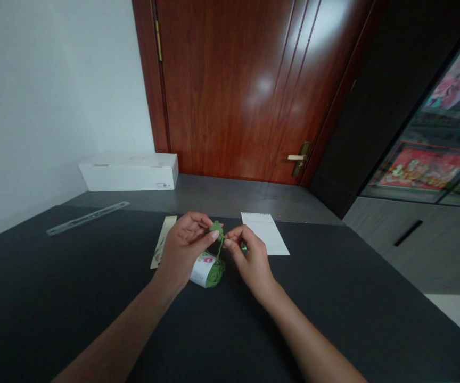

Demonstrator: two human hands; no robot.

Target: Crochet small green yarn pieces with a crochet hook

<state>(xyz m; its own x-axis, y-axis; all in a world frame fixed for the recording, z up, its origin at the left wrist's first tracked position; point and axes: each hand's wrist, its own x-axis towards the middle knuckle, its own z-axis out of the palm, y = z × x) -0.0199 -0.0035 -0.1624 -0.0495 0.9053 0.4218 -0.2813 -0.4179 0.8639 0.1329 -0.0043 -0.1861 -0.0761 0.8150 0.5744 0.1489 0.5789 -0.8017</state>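
My left hand [186,242] pinches a small green crochet piece [215,231] between thumb and fingers, above the table. At the right edge of that piece, my right hand [249,252] is closed in a pinch on what looks like a crochet hook [245,248]. Most of the hook is hidden by the fingers; a small shiny green bit shows under them. A strand of green yarn hangs down from the piece. Just below lies a ball of green yarn [215,274] with a white paper label, partly covered by my left hand.
A pale printed card [160,244] lies left of my hands, and a white spiral notepad [272,236] lies behind the right one. Farther left on the dark table [214,340] is a clear ruler [88,218]. A white box [130,173] stands against the wall.
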